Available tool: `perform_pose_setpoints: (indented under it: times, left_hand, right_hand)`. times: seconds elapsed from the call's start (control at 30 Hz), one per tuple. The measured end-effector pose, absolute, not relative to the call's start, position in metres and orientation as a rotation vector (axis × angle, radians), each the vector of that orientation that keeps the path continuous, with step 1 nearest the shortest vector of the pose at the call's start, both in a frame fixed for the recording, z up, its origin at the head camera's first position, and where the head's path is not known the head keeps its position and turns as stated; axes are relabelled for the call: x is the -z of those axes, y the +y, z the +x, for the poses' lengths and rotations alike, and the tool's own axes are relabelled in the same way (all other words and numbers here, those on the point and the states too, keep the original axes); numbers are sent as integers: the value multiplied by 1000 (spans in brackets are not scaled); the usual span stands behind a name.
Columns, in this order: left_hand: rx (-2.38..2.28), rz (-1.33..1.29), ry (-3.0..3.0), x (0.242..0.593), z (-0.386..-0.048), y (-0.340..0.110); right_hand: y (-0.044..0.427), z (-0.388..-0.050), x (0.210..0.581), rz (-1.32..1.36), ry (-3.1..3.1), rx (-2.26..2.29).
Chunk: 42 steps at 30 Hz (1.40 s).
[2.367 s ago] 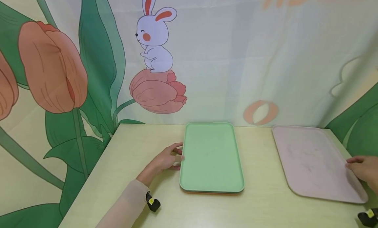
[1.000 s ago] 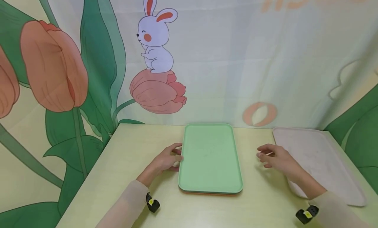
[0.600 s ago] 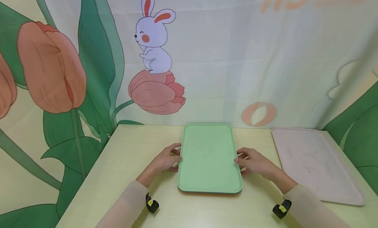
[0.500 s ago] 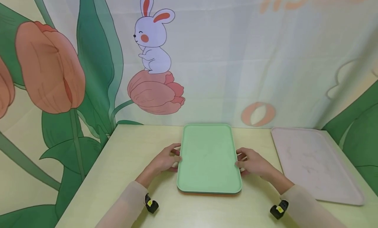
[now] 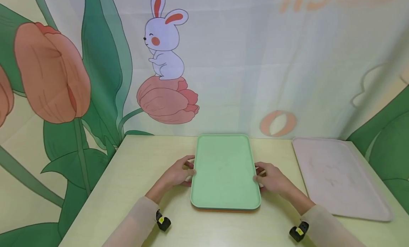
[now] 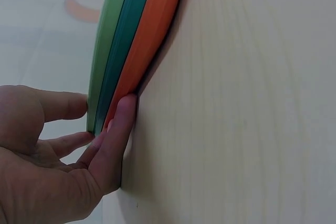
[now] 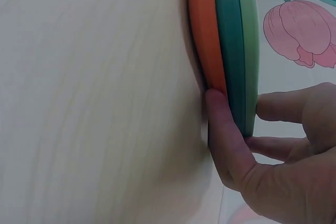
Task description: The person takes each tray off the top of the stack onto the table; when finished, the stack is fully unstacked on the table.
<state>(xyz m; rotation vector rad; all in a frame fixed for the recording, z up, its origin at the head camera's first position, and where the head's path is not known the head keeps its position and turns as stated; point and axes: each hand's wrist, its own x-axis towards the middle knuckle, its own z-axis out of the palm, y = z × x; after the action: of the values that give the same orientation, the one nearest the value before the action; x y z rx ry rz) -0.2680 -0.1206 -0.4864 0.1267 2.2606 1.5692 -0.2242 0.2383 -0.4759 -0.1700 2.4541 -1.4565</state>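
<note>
The background is filled by a printed backdrop [image 5: 220, 62], on which a white rabbit [image 5: 167, 65] is shown seated on a pink tulip. Below it, a pale wood-grain table [image 5: 223, 229] is set with its far edge at the cloth. At the table's right side, a pale pink tray [image 5: 338, 179], marked with faint smudges, is laid flat, well apart from the stack of trays [image 7: 230, 35]. That stack is placed near the middle of the table, towards the back, with its long sides running away from the wearer. It is made up of a light green tray [image 5: 225, 172] on top, a teal tray [image 6: 125, 32] between, and an orange tray [image 6: 149, 35] at the bottom. Its left long edge is gripped by the left hand [image 5: 175, 174], and its right long edge by the right hand [image 5: 271, 177]; on each side the thumb is held to the light green rim and a finger is pressed to the orange one. A small black device [image 5: 164, 223] with a yellow mark is worn at the left wrist, and another is worn at the right.
</note>
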Motion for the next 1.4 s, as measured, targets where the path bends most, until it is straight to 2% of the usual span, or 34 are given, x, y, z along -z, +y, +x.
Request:
perform_pose_setpoints:
  times: [0.63,1.0,1.4]
  left_hand:
    - [-1537,137,2287,482,-262,-118]
    - [-1590,17,2304,478,-267,-111]
    - [-1609,89,2291,478,-263,-80]
  right_hand:
    - [239,-224,481,-188,2428,1499]
    - [234,-227,482,-96,2486,1503]
    - [271,-220,468,-157,2436,1465]
